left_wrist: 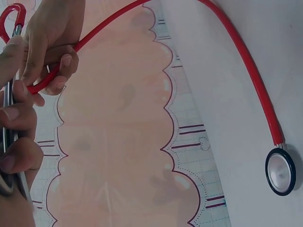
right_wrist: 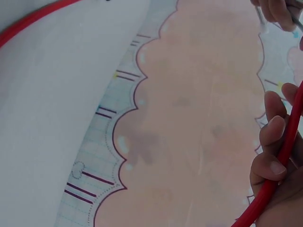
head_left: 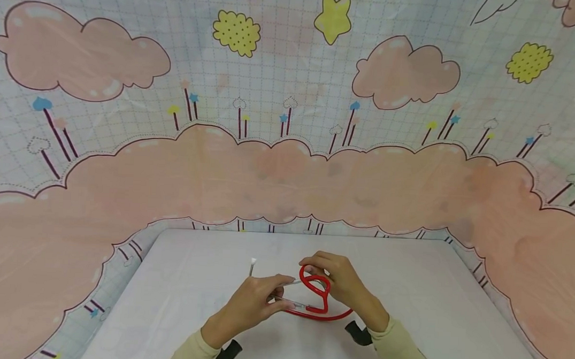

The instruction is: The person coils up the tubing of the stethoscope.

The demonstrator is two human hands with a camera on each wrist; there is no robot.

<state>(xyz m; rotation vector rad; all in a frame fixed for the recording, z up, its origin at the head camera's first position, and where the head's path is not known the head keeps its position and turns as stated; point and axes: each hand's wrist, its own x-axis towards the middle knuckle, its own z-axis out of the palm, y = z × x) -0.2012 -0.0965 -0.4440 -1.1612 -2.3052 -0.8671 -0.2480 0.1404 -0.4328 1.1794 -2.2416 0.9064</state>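
Note:
Both hands hold a stethoscope with red tubing (head_left: 327,293) above the white table. My left hand (head_left: 248,301) grips its metal ear tubes (left_wrist: 8,104), fingers curled round them. A white ear tip (head_left: 253,260) sticks up beyond that hand. My right hand (head_left: 343,278) holds the red tube near the fork, and in the right wrist view the tube (right_wrist: 284,156) runs across its curled fingers. In the left wrist view the tubing arcs away to the round chest piece (left_wrist: 280,171), dark-rimmed with a pale face, close over the table.
The white table (head_left: 192,255) spreads under the hands. Behind and around it hangs a cloth (head_left: 278,179) printed with clouds and stars. Dark straps (head_left: 358,332) show at both wrists, below the light sleeves (head_left: 400,345).

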